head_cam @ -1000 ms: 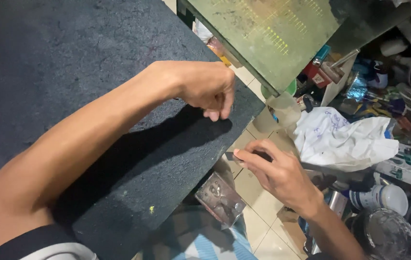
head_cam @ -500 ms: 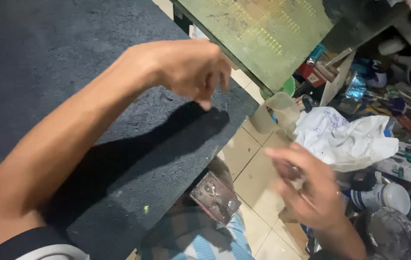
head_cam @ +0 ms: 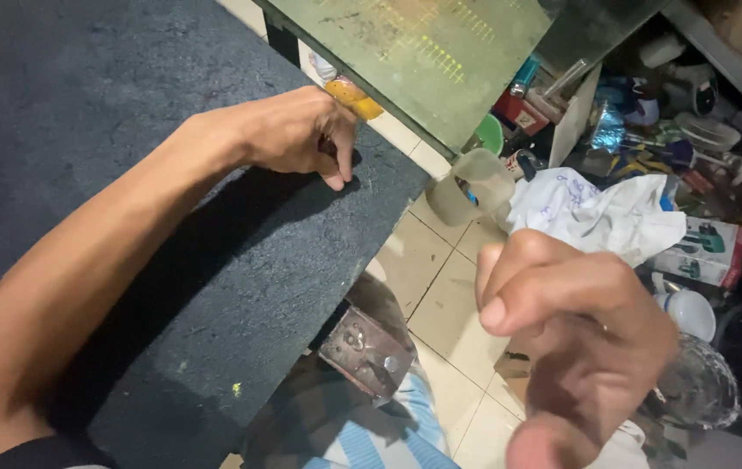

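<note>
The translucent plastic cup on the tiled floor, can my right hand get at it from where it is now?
Probably yes. The right hand is raised in open air just this side of the translucent cup, with only bare floor tiles between them. The crumpled white cloth lies beside the cup, not across the path.

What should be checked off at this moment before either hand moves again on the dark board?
1. Left hand resting on the dark board near its edge: ok, fingertips touch the surface.
2. Something held in the left hand: cannot tell, the fingers are curled under.
3. Right hand off the board: ok, it is raised close to the camera, above the tiled floor.
4. Right hand's contents: cannot tell, fingers are curled and blurred.
5. Small rusty metal piece below the board's edge: ok, in view, touched by neither hand.
6. Floor around free of clutter: not ok, crumpled white cloth and containers lie nearby.
</note>
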